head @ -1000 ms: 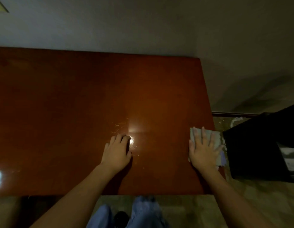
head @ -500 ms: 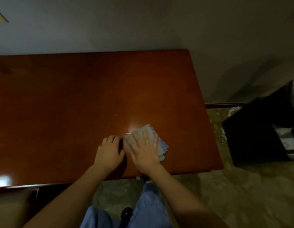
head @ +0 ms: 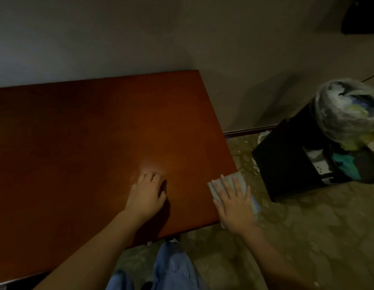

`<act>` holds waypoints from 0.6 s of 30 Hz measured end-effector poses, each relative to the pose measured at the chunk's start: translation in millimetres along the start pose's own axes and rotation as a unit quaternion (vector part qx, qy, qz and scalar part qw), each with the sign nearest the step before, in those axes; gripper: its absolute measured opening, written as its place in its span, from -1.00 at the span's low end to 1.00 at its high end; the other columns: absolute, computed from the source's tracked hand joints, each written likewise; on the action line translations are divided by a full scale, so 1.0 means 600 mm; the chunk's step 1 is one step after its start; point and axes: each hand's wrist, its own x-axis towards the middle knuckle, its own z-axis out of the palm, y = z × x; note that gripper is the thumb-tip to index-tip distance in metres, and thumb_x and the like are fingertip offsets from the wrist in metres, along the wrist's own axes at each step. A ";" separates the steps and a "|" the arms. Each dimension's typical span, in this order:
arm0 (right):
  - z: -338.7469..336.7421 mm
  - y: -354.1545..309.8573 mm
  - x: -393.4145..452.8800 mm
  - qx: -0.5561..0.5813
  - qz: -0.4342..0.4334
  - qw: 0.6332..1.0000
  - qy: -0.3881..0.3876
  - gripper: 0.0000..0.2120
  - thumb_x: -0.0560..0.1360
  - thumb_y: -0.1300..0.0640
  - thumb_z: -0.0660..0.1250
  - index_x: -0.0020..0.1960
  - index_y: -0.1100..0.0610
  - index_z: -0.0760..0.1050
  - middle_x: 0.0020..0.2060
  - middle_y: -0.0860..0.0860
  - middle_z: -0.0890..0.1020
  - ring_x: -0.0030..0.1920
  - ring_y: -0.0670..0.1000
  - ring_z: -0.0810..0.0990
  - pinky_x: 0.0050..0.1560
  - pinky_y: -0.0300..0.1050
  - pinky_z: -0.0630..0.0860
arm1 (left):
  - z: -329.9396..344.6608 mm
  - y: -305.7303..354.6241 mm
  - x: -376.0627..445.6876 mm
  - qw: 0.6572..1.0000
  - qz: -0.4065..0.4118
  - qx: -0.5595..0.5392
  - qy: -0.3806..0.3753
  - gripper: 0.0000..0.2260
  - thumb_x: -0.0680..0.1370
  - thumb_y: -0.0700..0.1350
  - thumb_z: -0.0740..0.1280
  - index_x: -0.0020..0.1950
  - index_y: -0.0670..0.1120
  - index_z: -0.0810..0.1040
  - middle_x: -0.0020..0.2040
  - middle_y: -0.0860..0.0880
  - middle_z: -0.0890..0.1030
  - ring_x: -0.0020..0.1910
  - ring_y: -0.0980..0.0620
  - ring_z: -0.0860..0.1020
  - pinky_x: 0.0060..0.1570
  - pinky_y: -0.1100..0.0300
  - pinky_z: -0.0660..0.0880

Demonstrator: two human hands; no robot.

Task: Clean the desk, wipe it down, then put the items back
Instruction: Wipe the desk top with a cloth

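A glossy reddish-brown wooden bench fills the left and centre of the head view, its far edge against a plain pale wall and its right edge running diagonally down toward the person. The right hand lies palm-down w/ fingers straight and spread, pressing flat on a folded pale grey-green cleaning cloth at the bench's near right corner; the cloth sits right at the edge, w/ part of it overhanging on the right side, and a bluish layer shows at its lower right under the hand. The left hand rests on the bench top well left of the cloth, approx. mid-way along the near edge, palm down; its fingers look loosely bent w/ tips on the wood, holding nothing, though blur there makes the exact pose hard to tell. A soft light glare and faint scratch marks sit on the wood just by those fingertips. Both bare forearms reach in from the bottom of the frame. Blue denim trouser legs show below the bench's near edge, over a mottled beige stone floor. To the right of the bench, apart from it, a black boxy unit stands on the floor, w/ a bin lined w/ clear plastic and stuffed w/ crumpled rubbish just behind it near the wall.
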 end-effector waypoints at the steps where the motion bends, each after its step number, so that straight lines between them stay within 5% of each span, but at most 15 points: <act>1: -0.003 0.002 0.005 0.003 0.013 1.000 -0.007 -0.50 0.61 -0.19 -0.24 0.50 -0.12 0.08 0.45 0.00 0.31 0.44 0.19 0.26 0.27 0.40 0.21 | 0.002 0.001 0.005 1.000 -0.002 -0.004 -0.004 -0.58 0.59 -0.02 0.17 0.44 -0.01 0.23 0.40 0.01 0.29 0.39 0.03 0.21 0.34 0.07 0.29; 10: -0.047 -0.013 0.130 0.017 0.038 0.999 -0.001 -0.49 0.57 -0.19 -0.10 0.50 -0.12 0.10 0.46 0.00 0.30 0.45 0.18 0.24 0.24 0.41 0.27 | -0.014 0.008 0.099 1.000 0.009 -0.017 -0.005 -0.58 0.59 -0.02 0.18 0.44 0.00 0.24 0.39 0.04 0.32 0.38 0.06 0.25 0.34 0.15 0.27; 14: -0.079 -0.023 0.235 0.029 0.009 1.000 0.004 -0.44 0.50 -0.25 -0.26 0.49 -0.20 -0.13 0.54 -0.06 0.05 0.53 0.14 -0.03 0.39 0.36 0.00 | -0.052 -0.009 0.169 1.000 -0.007 -0.022 0.003 -0.58 0.59 -0.02 0.17 0.45 0.01 0.22 0.39 0.04 0.30 0.38 0.05 0.23 0.35 0.11 0.25; 18: -0.116 -0.041 0.347 0.038 -0.001 0.999 -0.004 -0.42 0.53 -0.23 -0.21 0.52 -0.13 0.06 0.52 -0.01 0.15 0.51 0.19 0.07 0.35 0.41 0.08 | -0.094 -0.038 0.252 0.999 -0.040 -0.018 0.017 -0.58 0.59 -0.02 0.17 0.45 0.02 0.22 0.40 0.05 0.29 0.40 0.07 0.21 0.38 0.12 0.22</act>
